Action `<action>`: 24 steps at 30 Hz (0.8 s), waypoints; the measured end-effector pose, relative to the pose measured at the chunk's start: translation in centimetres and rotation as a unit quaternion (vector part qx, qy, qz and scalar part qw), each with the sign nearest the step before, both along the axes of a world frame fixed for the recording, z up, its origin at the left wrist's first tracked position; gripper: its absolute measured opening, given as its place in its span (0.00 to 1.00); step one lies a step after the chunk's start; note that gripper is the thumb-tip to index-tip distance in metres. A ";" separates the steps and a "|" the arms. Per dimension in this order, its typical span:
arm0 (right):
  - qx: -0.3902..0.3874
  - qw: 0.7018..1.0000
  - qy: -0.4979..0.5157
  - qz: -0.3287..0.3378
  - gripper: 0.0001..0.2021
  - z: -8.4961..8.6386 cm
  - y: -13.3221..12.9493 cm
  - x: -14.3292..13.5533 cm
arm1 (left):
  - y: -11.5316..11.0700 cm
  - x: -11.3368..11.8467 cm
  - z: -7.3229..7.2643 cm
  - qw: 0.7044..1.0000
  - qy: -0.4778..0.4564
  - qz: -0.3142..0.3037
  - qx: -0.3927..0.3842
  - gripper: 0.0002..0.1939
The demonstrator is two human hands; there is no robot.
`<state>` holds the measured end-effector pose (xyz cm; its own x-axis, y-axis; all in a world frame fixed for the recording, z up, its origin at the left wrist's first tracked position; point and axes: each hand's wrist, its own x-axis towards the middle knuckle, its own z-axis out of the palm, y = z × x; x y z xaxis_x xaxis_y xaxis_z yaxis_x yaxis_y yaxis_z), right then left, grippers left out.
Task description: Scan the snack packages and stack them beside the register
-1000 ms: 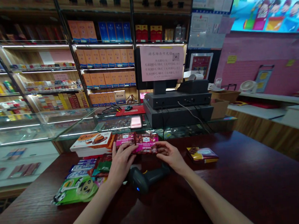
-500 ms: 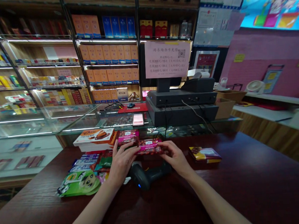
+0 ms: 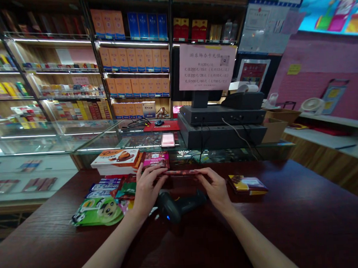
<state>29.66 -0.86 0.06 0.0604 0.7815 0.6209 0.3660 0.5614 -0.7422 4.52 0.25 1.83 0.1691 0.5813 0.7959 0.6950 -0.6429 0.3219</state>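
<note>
A red-wrapped chocolate bar (image 3: 181,172) is held up edge-on between both hands, so only its thin side shows. My left hand (image 3: 147,188) pinches its left end, and my right hand (image 3: 213,188) grips the right end between thumb and fingers. Just behind my left fingers lies a similar pink and brown chocolate pack (image 3: 156,159). Below the bar, a black barcode scanner (image 3: 178,208) with a lit blue light rests on the table between my wrists. Left of my left hand is a green panda snack bag (image 3: 99,210), partly overlapping blue-wrapped packs (image 3: 102,188).
A white and orange Dove box (image 3: 117,159) sits at the back left of the dark wooden table (image 3: 256,238). At right lies a yellow and purple chocolate pack (image 3: 248,184). Behind the table stand a glass counter (image 3: 92,144) and a cash register (image 3: 220,126).
The chocolate bar has been tipped from showing its pink printed face to lying edge-on. Both hands still hold its ends. The whole view has shifted slightly.
</note>
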 end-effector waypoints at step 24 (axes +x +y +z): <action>-0.149 0.966 0.209 0.021 0.19 3.3 -1.3 -3.0 | 0.0 0.7 0.8 0.984 0.170 0.002 0.056 0.50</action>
<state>26.71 -2.20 3.33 0.2217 0.9288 0.2970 -0.0198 0.3088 -0.9509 5.20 0.25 2.68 0.4347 0.4938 0.7531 0.7529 -0.6581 -0.0031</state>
